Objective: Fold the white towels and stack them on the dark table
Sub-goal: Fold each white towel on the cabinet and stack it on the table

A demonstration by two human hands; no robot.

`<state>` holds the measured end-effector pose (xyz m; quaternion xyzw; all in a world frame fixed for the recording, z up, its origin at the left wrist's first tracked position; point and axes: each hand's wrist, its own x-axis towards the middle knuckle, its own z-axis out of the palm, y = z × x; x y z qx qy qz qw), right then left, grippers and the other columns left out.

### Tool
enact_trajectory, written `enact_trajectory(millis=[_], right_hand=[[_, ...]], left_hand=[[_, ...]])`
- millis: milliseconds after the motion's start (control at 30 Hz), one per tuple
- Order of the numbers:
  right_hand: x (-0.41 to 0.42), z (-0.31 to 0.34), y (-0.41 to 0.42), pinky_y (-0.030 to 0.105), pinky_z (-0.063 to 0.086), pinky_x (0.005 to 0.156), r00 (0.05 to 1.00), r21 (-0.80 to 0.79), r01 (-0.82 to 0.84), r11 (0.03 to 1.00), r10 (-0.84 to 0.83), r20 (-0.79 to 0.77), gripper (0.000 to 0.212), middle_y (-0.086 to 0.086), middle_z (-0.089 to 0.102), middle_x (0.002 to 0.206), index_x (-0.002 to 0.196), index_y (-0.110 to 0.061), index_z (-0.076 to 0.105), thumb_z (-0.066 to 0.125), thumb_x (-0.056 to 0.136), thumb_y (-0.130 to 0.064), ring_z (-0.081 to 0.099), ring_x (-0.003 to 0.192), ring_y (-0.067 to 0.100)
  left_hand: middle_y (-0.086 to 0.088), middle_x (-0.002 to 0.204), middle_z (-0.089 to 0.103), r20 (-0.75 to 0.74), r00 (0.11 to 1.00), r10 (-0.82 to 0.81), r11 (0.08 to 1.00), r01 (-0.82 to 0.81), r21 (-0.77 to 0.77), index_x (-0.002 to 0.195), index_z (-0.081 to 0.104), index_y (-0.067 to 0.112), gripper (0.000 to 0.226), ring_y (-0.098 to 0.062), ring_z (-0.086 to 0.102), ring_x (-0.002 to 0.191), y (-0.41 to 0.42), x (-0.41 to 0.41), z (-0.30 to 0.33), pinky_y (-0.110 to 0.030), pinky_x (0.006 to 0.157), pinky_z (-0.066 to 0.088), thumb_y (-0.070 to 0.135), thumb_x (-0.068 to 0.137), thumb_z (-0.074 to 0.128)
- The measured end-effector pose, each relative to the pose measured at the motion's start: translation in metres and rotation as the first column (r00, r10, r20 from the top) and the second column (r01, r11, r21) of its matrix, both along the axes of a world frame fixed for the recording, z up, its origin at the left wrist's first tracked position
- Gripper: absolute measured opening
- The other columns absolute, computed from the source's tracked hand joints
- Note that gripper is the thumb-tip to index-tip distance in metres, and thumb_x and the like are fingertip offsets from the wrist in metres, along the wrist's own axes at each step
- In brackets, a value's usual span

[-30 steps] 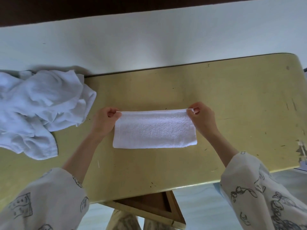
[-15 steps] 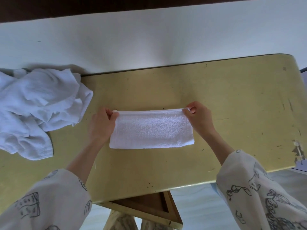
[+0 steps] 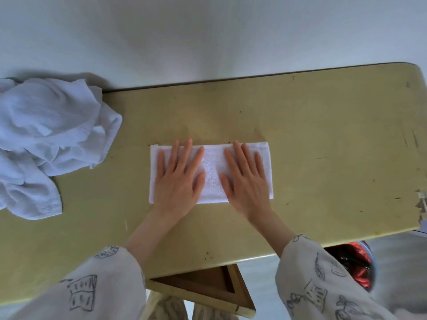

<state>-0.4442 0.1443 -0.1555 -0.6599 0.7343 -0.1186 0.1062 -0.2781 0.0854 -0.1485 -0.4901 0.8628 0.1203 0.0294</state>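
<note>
One folded white towel lies mid-way along the yellow table, pressed flat under the left hand and right hand, fingers straight, while left of it a crumpled towel heap awaits folding.

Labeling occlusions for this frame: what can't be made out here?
- Folded towel, head view: much of its top lies under the left hand and right hand; layer count not visible.
- Towel pile: cut off by the left edge; number of towels unclear.
- Red thing below the table: blurred, partly hidden by the sleeve.
</note>
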Motion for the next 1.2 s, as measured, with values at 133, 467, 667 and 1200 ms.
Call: enact_trajectory(millis=[133, 467, 667, 1200], right_hand=[[-0.011, -0.001, 0.003, 0.041, 0.017, 0.115, 0.995, 0.043, -0.012, 0.999, 0.016, -0.101, 0.058, 0.019, 0.031, 0.149, 0.142, -0.016, 0.034, 0.029, 0.094, -0.048, 0.029, 0.138, 0.031], [-0.007, 0.004, 0.0, 0.042, -0.002, 0.116, 0.989, 0.164, 0.035, 0.986, -0.011, -0.144, 0.064, 0.016, 0.016, 0.154, 0.146, -0.023, 0.02, 0.024, 0.091, -0.055, 0.011, 0.143, 0.032], [0.016, 0.021, -0.008, 0.048, 0.001, 0.114, 0.994, 0.106, -0.017, 0.994, 0.029, -0.106, 0.056, 0.012, 0.02, 0.154, 0.144, -0.019, 0.026, 0.021, 0.095, -0.046, 0.011, 0.142, 0.026], [0.047, 0.002, -0.012, 0.055, 0.009, 0.111, 0.988, 0.147, -0.074, 0.986, 0.092, -0.125, 0.056, 0.011, 0.022, 0.153, 0.146, -0.019, 0.022, 0.021, 0.095, -0.044, 0.017, 0.141, 0.029]], left_hand=[[-0.009, 0.152, 0.024, 0.075, 0.997, 0.029, 0.999, -0.026, -0.035, 0.144, 0.027, 0.025, 0.061, -0.03, 0.023, 0.14, -0.003, 0.018, -0.001, -0.053, 0.112, 0.015, 0.053, 0.091, 0.027], [-0.015, 0.155, 0.008, -0.142, 0.984, 0.105, 0.986, -0.085, 0.141, 0.147, 0.012, 0.018, 0.06, -0.024, 0.002, 0.144, -0.009, 0.026, 0.007, -0.043, 0.116, 0.0, 0.043, 0.093, 0.022], [-0.017, 0.119, 0.049, -0.281, 0.573, 0.77, 0.635, -0.73, 0.253, 0.119, 0.05, 0.003, 0.033, -0.033, 0.041, 0.114, -0.012, 0.049, 0.036, -0.038, 0.099, 0.032, 0.017, 0.089, 0.054], [-0.014, 0.114, 0.046, 0.016, 0.668, 0.744, 0.593, -0.672, 0.444, 0.083, 0.056, 0.01, 0.023, -0.029, 0.042, 0.107, -0.029, 0.029, 0.049, -0.039, 0.091, 0.04, 0.033, 0.085, 0.058]])
